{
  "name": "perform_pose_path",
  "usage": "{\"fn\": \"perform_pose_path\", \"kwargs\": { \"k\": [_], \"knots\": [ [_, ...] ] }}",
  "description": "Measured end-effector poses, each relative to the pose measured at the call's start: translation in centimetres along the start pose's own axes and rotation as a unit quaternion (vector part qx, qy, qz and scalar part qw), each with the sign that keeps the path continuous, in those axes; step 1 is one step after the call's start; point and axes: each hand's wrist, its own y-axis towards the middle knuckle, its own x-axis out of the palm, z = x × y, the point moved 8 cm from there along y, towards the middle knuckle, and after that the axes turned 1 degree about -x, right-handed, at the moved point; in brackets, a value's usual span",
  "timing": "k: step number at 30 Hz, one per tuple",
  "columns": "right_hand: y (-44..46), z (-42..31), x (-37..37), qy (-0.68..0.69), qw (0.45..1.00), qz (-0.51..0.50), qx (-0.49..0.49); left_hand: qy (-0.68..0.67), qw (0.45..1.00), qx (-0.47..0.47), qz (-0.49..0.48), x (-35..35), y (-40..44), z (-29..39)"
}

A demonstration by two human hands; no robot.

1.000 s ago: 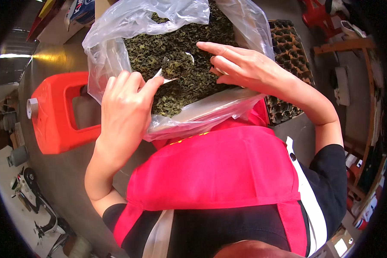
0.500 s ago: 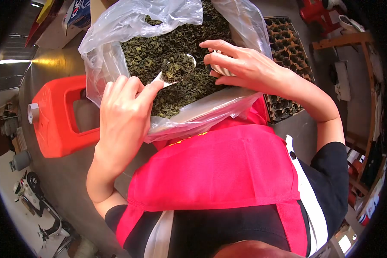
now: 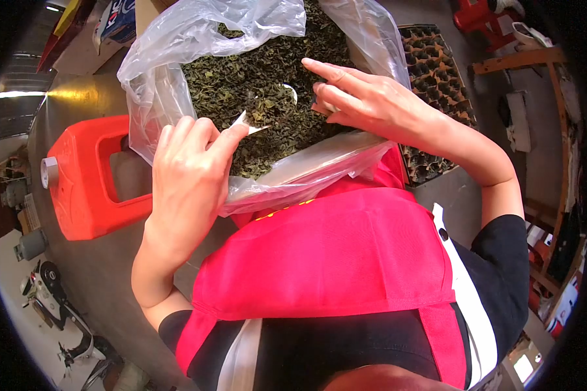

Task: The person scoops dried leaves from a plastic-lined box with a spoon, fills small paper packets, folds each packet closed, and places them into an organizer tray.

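Observation:
A clear plastic bag [image 3: 160, 98], its mouth folded wide, holds dark green dried leaves [image 3: 241, 78]. Over them, my left hand [image 3: 192, 173] pinches the edge of a white scoop-shaped piece [image 3: 257, 128]; leaves cover most of it, so its exact kind is hidden. A curved white rim also shows among the leaves. At the bag's right side, my right hand [image 3: 378, 101] is curled with the index finger stretched out. Between its thumb and other fingers is a small object, mostly hidden, that I cannot identify.
An orange-red jerrycan [image 3: 88, 208] stands left of the bag. To the right lies a tray of small dark cells [image 3: 437, 78]. A wooden frame [image 3: 522, 63] is farther right, a red stool [image 3: 479, 26] behind, and a scooter [image 3: 65, 313] at lower left.
My right hand has turned slightly and its index finger has straightened. A pale striped thing under its palm has gone from sight. My left hand stays almost where it was.

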Motion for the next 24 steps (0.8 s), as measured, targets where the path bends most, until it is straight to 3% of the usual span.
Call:
{"fn": "perform_pose_path", "kwargs": {
  "k": [6, 10, 13, 19, 24],
  "knots": [
    [0.5, 0.2, 0.0, 0.112, 0.987, -0.095, 0.058, -0.008, 1.0, 0.005, 0.0, 0.0, 0.1, 0.2],
    [0.5, 0.0, -0.8, 0.083, 0.996, 0.006, 0.012, -0.008, 1.0, 0.013, -0.001, 0.0, 0.0, 0.3],
    [0.4, 0.5, -0.9, 0.11, 0.985, -0.066, 0.115, -0.015, 1.0, 0.018, 0.001, -0.2, 0.0, 0.5],
    [1.1, 0.1, -0.3, 0.153, 0.985, -0.027, 0.07, -0.008, 0.999, 0.043, 0.011, -0.7, 0.0, 1.0],
    [1.2, -0.9, -0.3, 0.112, 0.992, -0.039, 0.043, 0.022, 0.997, 0.079, -0.015, -1.2, 0.6, 1.9]
  ]
}}
